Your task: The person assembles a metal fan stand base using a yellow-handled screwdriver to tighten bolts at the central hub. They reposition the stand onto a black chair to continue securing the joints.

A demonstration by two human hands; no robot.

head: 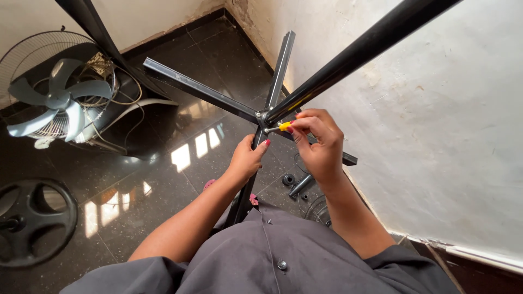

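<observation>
at the far left a round black plastic base with spoke-like openings (34, 220) lies on the glossy dark tiled floor (163, 185). above it a grey-bladed fan head in a wire cage (54, 98) rests among loose pale cables. toward the middle, a cross of flat, shiny black metal bars (201, 90) is tilted up off the floor, joined at its hub to a long black metal pole (359, 51) that runs up to the right. the left hand (246, 159) is clenched around the lower bar of the cross, just below the hub. the right hand (318, 142) is pinched closed on a small yellow-handled tool (282, 126), its tip at the hub. below it, small dark metal fittings (297, 184) lie on the floor beside the white wall (436, 136).
</observation>
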